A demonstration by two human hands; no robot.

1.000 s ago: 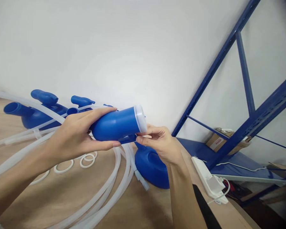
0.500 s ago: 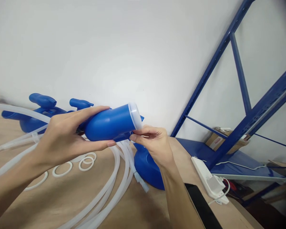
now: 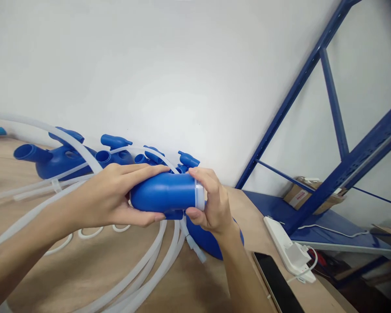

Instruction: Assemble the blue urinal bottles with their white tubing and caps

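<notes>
A blue plastic tube with a rounded left end lies nearly level in the middle of the view, held up in front of a wooden tabletop. A white cap covers its right end. The left hand wraps the rounded end, fingers along the top and thumb underneath, gripping the tube firmly. The right hand grips the white cap, fingers over the top and thumb below, so the cap sits between them. Just beneath and behind the right hand is a rounded blue vessel, partly hidden. Loops of translucent tubing spread over the table below the tube and to the left, near a few white rings partly covered by the left arm. More blue vessels with spouts stand in a row along the pale wall. To the right lie a dark-screened phone and a white power strip with a plug in it; beyond them, a blue metal rack holds a cardboard box.
</notes>
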